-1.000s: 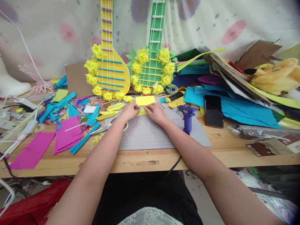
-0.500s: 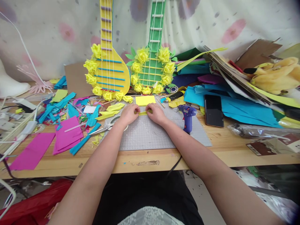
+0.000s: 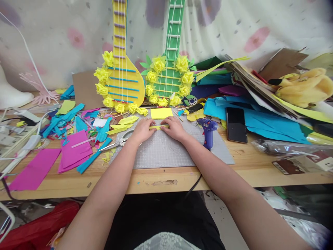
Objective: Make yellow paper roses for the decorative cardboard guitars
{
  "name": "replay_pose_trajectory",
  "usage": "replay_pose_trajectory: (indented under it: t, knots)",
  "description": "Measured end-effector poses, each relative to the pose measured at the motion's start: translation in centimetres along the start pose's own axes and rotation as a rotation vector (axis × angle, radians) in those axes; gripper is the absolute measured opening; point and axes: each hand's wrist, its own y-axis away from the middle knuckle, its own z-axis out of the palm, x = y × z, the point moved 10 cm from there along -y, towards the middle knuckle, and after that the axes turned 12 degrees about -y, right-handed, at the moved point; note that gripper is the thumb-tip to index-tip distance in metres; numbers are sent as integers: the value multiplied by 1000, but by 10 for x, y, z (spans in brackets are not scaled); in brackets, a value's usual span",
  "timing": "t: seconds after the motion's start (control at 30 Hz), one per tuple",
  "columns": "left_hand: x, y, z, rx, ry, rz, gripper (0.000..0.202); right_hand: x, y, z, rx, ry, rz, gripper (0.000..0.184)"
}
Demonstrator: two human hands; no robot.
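Observation:
My left hand (image 3: 142, 130) and my right hand (image 3: 174, 127) lie side by side on a grey cutting mat (image 3: 166, 152). Both pinch a narrow folded yellow paper strip (image 3: 158, 127) between their fingertips, pressed down on the mat. Just beyond the hands lies a yellow paper rectangle (image 3: 161, 113). Scissors (image 3: 117, 141) rest left of my left wrist. A purple glue gun (image 3: 208, 129) stands right of my right hand.
Two paper guitars, yellow (image 3: 121, 74) and green (image 3: 170, 69), lean against the wall, ringed with yellow paper flowers. Pink (image 3: 74, 151) and blue paper scraps litter the left. A black phone (image 3: 236, 124) lies on blue sheets at right. Cables and a power strip (image 3: 27, 116) sit far left.
The yellow strip has been folded narrower and pressed flatter between my fingers. My hands have shifted slightly closer to me on the mat.

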Motion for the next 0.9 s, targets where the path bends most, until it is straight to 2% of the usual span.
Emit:
replay_pose_trajectory:
  t: [0.07,0.13,0.23,0.33,0.5,0.6,0.7,0.8,0.9]
  knots:
    - [-3,1,2,-16,26,-32,22,-1,1,1,-15,-25,-17,17]
    - [-5,1,0,-9,49,-72,16,-2,0,2,-33,-84,-28,13]
    - [-4,0,-8,67,117,-100,8,2,-1,0,-31,-260,18,8]
    - [-4,-4,-6,85,327,-122,14,13,-3,-2,7,-442,100,14]
    - [-19,-5,14,9,675,-295,18,23,-4,-6,58,-584,146,25]
    - [-22,1,19,-41,858,-409,20,32,-4,-10,132,-743,204,34]
    - [-12,6,22,-142,1006,-453,25,37,-5,-11,187,-911,240,40]
    - [0,8,29,-246,1098,-470,30,33,-6,-12,191,-970,218,42]
    - [1,8,32,-233,1140,-500,30,35,-4,-15,266,-1000,256,38]
